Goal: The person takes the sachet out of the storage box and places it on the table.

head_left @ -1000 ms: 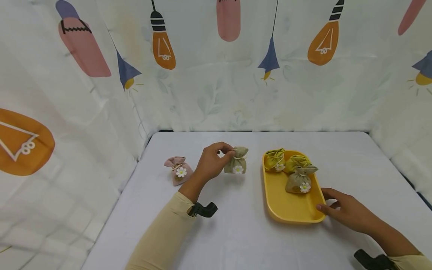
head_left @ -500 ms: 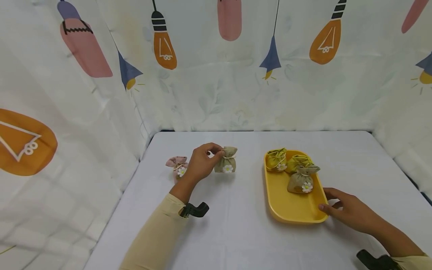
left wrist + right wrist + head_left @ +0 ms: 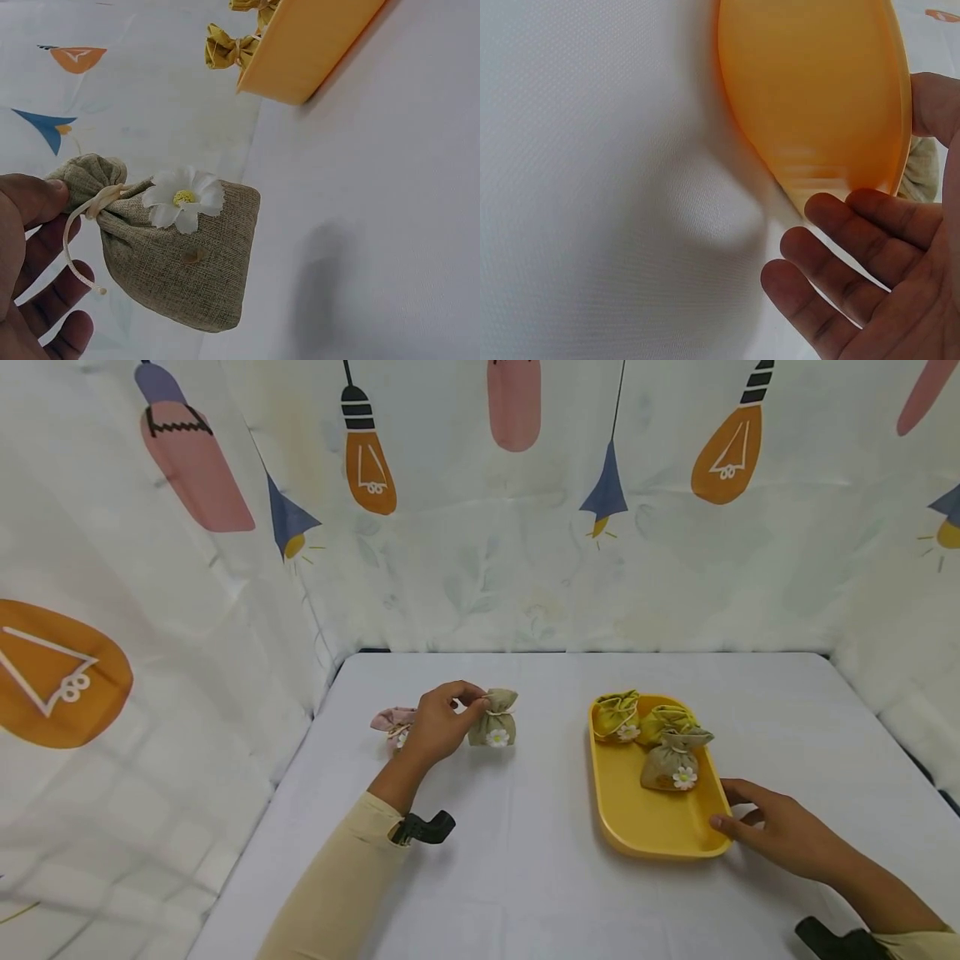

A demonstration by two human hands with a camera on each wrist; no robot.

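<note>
My left hand (image 3: 442, 722) pinches the gathered neck of a grey-green drawstring pouch (image 3: 491, 725) between thumb and forefinger. In the left wrist view the pouch (image 3: 187, 255) carries a white cloth flower and a pale cord, and hangs over the tabletop with a shadow apart from it. At the tray's near right side, my right hand (image 3: 780, 831) holds the yellow tray (image 3: 645, 827), thumb at the rim and fingertips against the outer wall (image 3: 817, 112). Inside the tray lie two yellow-green pouches (image 3: 615, 717) and one grey-green pouch (image 3: 667, 764).
A pink pouch (image 3: 392, 720) with a white flower stands at the left of the table, partly hidden behind my left hand. White cloth covers the table (image 3: 540, 893). A patterned curtain (image 3: 480, 568) rises behind the far edge and along both sides.
My left hand has moved left with the grey-green pouch, now covering part of the pink pouch. The right hand keeps its hold on the tray. The whole view has shifted slightly.
</note>
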